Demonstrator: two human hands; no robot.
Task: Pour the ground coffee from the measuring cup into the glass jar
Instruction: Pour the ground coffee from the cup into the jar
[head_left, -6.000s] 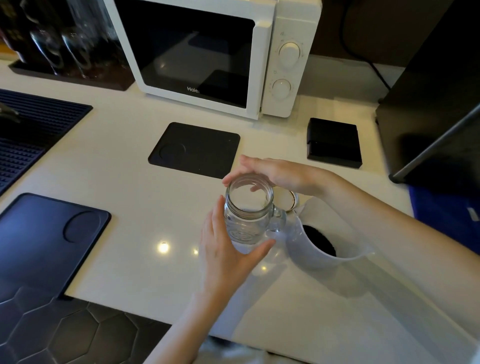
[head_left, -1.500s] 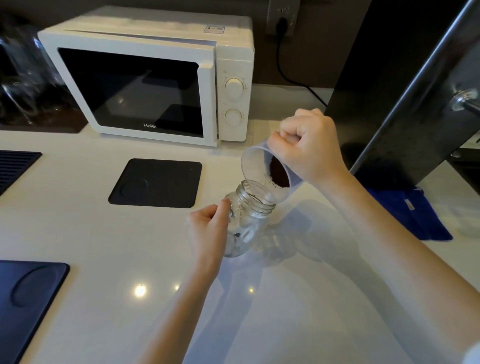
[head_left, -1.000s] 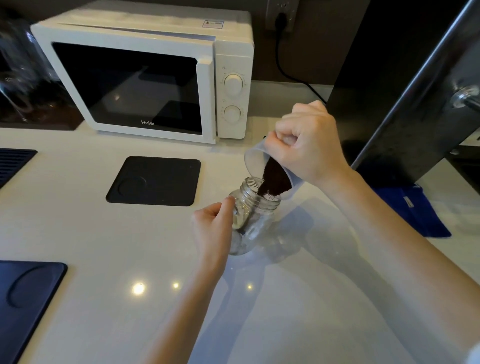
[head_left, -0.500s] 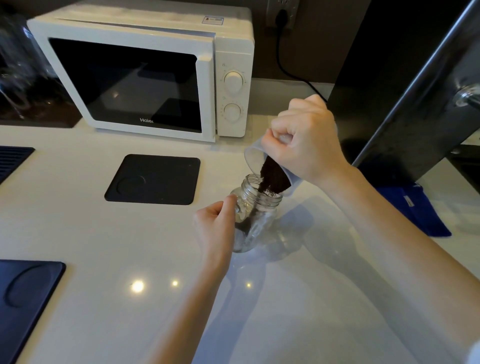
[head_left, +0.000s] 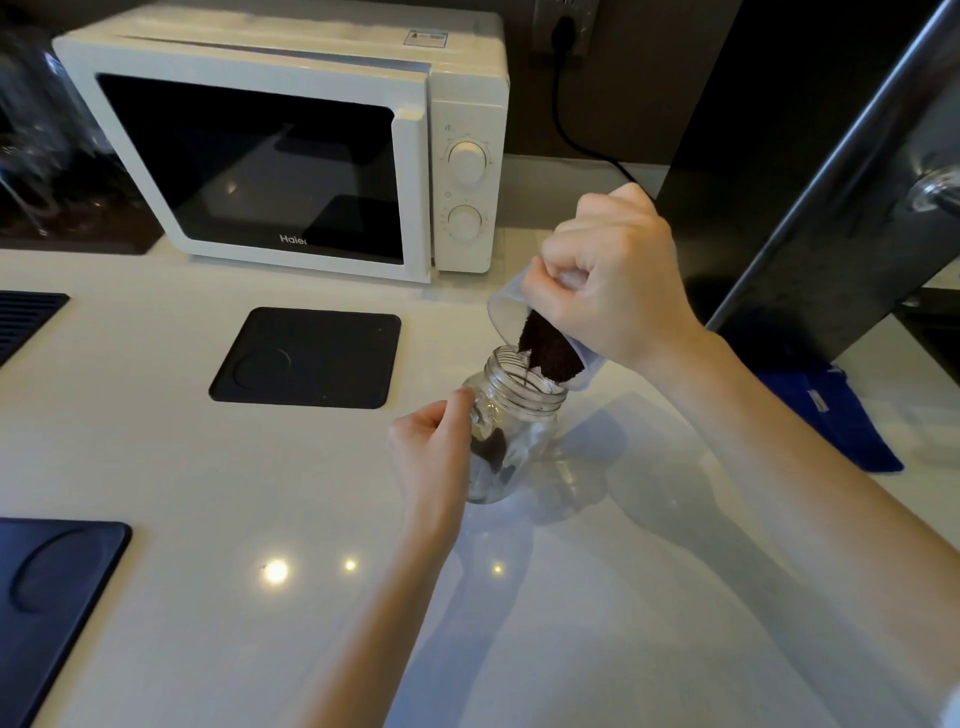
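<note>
The right hand (head_left: 613, 280) is gripping the cup (head_left: 506, 312), fingers closed round it, tipping it toward nine o'clock just above the jar (head_left: 511, 431); coffee (head_left: 545, 348) is sliding out in a thin stream into the jar's mouth, some already lying dark at the bottom; the left hand (head_left: 436, 452) is steadying the jar at its eight o'clock side, fingers curled against the glass; the jar is standing on the white bench (head_left: 208, 467), a microwave (head_left: 291, 145) at eleven o'clock.

My right hand (head_left: 613, 280) covers most of the measuring cup (head_left: 506, 312), so I can't see its handle. My left hand (head_left: 434, 457) hides the jar (head_left: 519, 415) handle. The dark mat (head_left: 47, 613) runs off the left edge.
</note>
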